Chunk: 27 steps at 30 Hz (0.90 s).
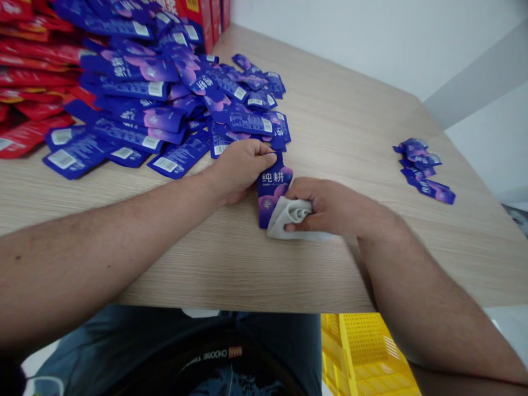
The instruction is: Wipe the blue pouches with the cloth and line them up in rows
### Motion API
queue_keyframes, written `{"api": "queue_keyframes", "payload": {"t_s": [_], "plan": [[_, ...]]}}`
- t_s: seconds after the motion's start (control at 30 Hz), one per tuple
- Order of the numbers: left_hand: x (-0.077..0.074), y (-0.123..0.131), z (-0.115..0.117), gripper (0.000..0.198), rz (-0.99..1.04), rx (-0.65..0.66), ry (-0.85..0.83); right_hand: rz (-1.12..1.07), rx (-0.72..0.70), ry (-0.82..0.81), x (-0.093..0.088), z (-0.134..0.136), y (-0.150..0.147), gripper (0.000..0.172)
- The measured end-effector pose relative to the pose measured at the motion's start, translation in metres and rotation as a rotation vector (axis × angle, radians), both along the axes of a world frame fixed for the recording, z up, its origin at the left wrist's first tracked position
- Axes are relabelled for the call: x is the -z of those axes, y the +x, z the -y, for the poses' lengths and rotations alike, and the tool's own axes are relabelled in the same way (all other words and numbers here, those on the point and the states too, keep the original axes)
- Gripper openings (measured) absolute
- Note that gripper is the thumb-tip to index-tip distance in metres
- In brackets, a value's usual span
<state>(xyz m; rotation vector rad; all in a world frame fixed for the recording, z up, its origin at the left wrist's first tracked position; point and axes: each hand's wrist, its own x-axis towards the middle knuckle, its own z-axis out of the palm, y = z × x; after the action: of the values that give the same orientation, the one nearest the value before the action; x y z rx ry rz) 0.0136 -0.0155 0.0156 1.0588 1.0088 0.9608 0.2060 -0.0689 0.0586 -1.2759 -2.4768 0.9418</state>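
A purple-blue sachet (pixel 271 190) with white characters lies flat on the wooden table (pixel 231 258) in front of me. My left hand (pixel 241 168) pinches its top edge, fingers closed on it. My right hand (pixel 330 206) is closed round a bunched grey-white cloth (pixel 289 217), which rests on the sachet's lower right corner. A big heap of the same blue sachets (pixel 165 93) spreads out just behind my left hand.
Red packets (pixel 33 71) are piled at the far left, with red boxes (pixel 204 16) at the back. A small stack of blue sachets (pixel 423 170) lies at the right. A yellow plastic crate (pixel 363 352) stands below the table's near edge.
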Motion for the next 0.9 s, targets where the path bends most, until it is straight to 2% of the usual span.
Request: {"api": "queue_keyframes", "payload": {"t_s": [0.07, 0.17, 0.2, 0.3, 0.33, 0.37, 0.43, 0.5, 0.57, 0.63, 0.77, 0.9], "plan": [[-0.001, 0.000, 0.000, 0.016, 0.015, 0.002, -0.018, 0.013, -0.009, -0.029, 0.002, -0.003, 0.003, 0.018], [-0.004, -0.001, 0.000, 0.018, 0.029, -0.008, -0.042, -0.020, 0.204, 0.125, 0.005, -0.005, 0.007, 0.023], [-0.005, -0.001, 0.001, 0.018, 0.030, -0.014, -0.044, -0.024, 0.214, 0.118, 0.005, -0.005, 0.007, 0.023], [-0.005, -0.001, 0.001, 0.016, 0.020, -0.026, -0.024, 0.013, 0.069, -0.024, 0.005, -0.004, 0.004, 0.019], [-0.004, -0.001, 0.001, 0.014, 0.015, -0.029, -0.011, 0.022, 0.059, -0.022, 0.005, -0.004, 0.003, 0.019], [-0.002, -0.001, 0.001, 0.013, 0.009, -0.031, 0.006, 0.020, 0.094, 0.024, 0.005, -0.005, 0.002, 0.020], [0.001, 0.000, 0.002, 0.011, -0.009, -0.012, 0.056, -0.007, 0.260, 0.187, 0.005, -0.007, 0.002, 0.022], [0.004, 0.002, 0.004, 0.010, -0.040, 0.065, 0.121, -0.025, 0.428, 0.302, 0.005, -0.010, 0.002, 0.023], [0.006, 0.002, 0.006, 0.011, -0.069, 0.164, 0.182, -0.022, 0.530, 0.341, 0.005, -0.012, 0.002, 0.022], [0.006, 0.002, 0.008, 0.014, -0.097, 0.209, 0.225, -0.012, 0.543, 0.335, 0.004, -0.011, 0.000, 0.022], [0.004, 0.000, 0.009, 0.017, -0.198, 0.215, 0.268, 0.001, 0.457, 0.298, 0.001, -0.009, -0.003, 0.024], [0.000, 0.000, 0.011, 0.017, -0.089, 0.253, 0.164, -0.064, 0.705, 0.473, 0.009, -0.018, 0.010, 0.023]]}}
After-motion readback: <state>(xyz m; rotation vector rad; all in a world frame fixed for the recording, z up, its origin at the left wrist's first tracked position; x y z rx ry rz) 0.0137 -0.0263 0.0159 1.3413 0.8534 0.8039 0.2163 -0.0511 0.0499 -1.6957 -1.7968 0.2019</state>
